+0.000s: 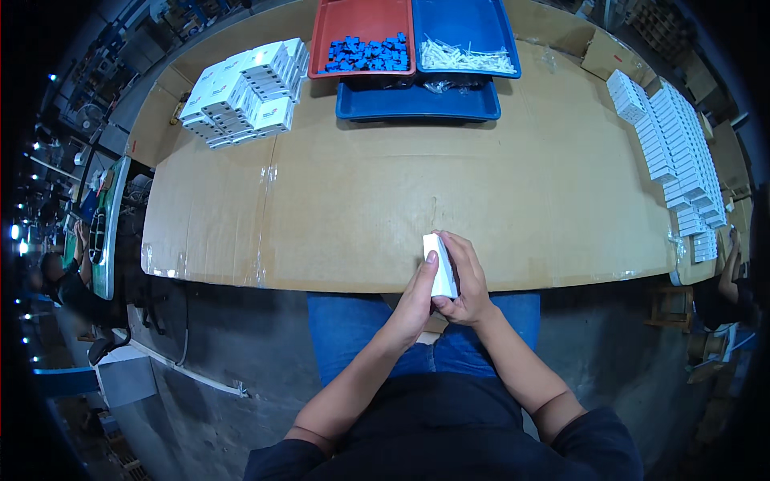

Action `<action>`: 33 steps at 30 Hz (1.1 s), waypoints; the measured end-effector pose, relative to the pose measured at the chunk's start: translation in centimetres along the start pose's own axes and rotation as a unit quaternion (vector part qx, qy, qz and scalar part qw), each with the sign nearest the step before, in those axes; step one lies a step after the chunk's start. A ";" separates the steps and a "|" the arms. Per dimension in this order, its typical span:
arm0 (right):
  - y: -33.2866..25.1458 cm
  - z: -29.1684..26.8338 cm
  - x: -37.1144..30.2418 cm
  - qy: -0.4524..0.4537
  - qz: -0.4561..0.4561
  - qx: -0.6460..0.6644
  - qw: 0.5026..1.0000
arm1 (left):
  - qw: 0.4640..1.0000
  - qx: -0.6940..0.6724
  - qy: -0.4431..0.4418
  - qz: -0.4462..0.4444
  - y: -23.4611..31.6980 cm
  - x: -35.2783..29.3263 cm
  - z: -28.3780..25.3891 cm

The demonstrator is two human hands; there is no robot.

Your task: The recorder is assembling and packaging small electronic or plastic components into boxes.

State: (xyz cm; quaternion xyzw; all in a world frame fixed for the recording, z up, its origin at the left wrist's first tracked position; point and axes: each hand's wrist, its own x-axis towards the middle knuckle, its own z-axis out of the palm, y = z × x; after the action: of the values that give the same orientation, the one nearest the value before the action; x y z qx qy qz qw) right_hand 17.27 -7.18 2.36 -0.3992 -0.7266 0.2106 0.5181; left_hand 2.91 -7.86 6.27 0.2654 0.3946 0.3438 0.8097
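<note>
Box (444, 280) up between both hands, white and slim, right at the near edge of the desk (385, 184)! Left hand (415, 295) presses from the left, thumb on the white surface; right hand (472, 290) cups the other side, fingers (464, 252) bent along it, pinching it between the two. Far side: red tray (361, 16) with blue pieces (369, 56), blue tray (465, 16) with white sticks (465, 58)!
</note>
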 end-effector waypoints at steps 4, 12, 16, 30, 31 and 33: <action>0.4 0.3 -0.7 0.016 -0.015 -0.028 0.999 | 1.000 -0.005 0.001 -0.013 0.1 0.1 0.1; 0.5 0.6 -0.5 0.014 -0.028 -0.021 0.999 | 0.999 -0.040 0.009 0.017 -0.8 0.5 -0.2; 0.8 1.1 -0.8 0.017 -0.017 -0.005 1.000 | 0.999 -0.025 0.030 0.009 -1.4 0.9 -0.7; 1.4 1.6 -1.0 0.012 -0.028 0.007 1.000 | 0.997 -0.019 0.070 0.011 -2.1 1.3 -1.1; 1.3 1.6 -1.1 0.011 -0.028 0.007 1.000 | 0.997 -0.020 0.070 0.011 -2.1 1.3 -1.1; 1.2 1.7 -1.1 0.010 -0.026 0.006 1.000 | 0.997 -0.009 0.071 0.028 -2.3 1.3 -1.2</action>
State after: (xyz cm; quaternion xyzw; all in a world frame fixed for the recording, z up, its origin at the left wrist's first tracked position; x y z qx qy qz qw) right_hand 16.35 -7.14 0.24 -0.3790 -0.7306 0.1968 0.5328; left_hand 3.32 -8.11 3.39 0.2444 0.4403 0.3879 0.7720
